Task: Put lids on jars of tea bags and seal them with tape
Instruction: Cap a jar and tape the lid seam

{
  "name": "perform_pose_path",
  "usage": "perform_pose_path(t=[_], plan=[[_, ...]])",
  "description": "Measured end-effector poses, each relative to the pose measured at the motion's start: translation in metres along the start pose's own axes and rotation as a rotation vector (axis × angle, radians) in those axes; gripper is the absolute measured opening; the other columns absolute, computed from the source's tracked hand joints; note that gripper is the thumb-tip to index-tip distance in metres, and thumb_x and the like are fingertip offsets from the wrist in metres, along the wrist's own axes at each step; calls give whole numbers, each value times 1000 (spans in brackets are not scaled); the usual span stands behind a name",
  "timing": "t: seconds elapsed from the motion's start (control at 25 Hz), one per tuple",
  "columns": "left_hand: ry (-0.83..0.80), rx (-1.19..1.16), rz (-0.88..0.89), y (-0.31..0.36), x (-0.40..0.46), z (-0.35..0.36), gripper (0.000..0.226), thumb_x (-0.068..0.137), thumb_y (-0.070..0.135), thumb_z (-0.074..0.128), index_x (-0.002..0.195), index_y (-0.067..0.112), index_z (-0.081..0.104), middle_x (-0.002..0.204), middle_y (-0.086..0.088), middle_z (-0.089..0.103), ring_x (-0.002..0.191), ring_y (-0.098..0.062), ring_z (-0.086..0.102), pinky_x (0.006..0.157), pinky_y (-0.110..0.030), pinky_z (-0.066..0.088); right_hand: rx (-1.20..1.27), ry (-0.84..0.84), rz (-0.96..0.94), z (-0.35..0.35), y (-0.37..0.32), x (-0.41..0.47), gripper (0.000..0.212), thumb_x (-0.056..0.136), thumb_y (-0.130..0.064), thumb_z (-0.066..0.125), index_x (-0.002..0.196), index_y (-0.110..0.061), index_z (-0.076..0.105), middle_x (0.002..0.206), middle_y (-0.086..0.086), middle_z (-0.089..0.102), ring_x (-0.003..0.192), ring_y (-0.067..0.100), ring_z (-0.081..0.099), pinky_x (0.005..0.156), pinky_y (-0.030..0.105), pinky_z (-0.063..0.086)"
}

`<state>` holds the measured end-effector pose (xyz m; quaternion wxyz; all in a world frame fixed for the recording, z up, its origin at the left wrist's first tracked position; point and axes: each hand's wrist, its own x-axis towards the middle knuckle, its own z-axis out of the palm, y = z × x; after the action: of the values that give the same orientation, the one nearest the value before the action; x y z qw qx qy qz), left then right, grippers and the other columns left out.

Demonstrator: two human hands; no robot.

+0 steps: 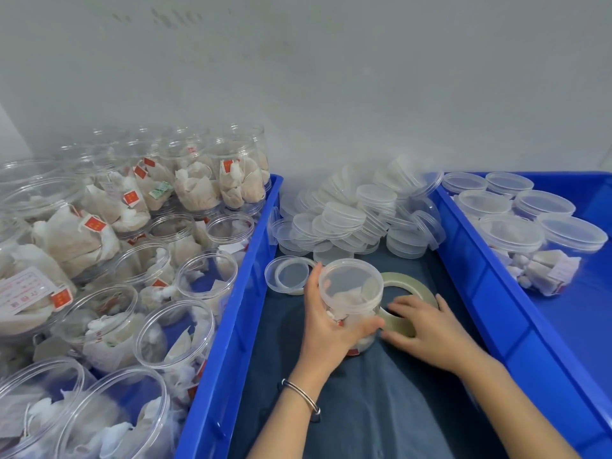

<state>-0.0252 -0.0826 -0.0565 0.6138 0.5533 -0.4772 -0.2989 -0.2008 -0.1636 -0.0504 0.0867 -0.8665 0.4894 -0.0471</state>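
Note:
A clear jar of tea bags (351, 293) with a lid on top stands on the dark cloth (381, 409) in the middle. My left hand (326, 321) grips its side, fingers curled round it. Right beside the jar lies a roll of clear tape (412, 289), partly hidden behind the jar. My right hand (422, 329) rests on the roll with fingers spread, the fingertips at its inner hole. A loose lid (289, 274) lies upside down just left of the jar.
A heap of clear lids (357, 213) sits behind the jar. The blue bin on the left (231, 326) holds many open jars of tea bags (178, 332). The blue bin on the right (490, 293) holds several lidded jars (511, 231).

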Motion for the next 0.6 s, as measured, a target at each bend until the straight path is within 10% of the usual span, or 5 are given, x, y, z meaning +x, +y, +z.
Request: perform_pose_path(t=[0.16,0.24,0.32,0.6], plan=[[23,44,43,16,-4,-8,124,48,51,88,145,44,11,149,14,22,138,-2,29,109,-18,30,-77,130,-24,7,0,-8,40,93,-58,37,119,-32,53,110,-16,53,109,3,50,113,36,22],[169,127,154,29,-7,-8,101,63,48,82,145,33,25,145,15,29,136,-6,33,109,-23,33,393,282,129,-8,-10,-9,41,89,-62,35,99,-26,54,84,-10,63,77,4,59,82,35,48],[225,234,289,47,-7,1,69,82,40,69,141,22,39,144,12,39,135,-3,36,110,-23,33,915,463,232,-27,-23,-15,37,93,-55,37,86,-21,48,61,-4,63,50,5,52,54,31,43],[-265,382,187,94,-7,35,61,99,50,34,152,21,23,158,10,24,142,4,16,101,6,9,893,641,-56,-49,-53,-61,36,90,-53,33,79,-23,50,57,4,49,44,11,40,42,32,35]])
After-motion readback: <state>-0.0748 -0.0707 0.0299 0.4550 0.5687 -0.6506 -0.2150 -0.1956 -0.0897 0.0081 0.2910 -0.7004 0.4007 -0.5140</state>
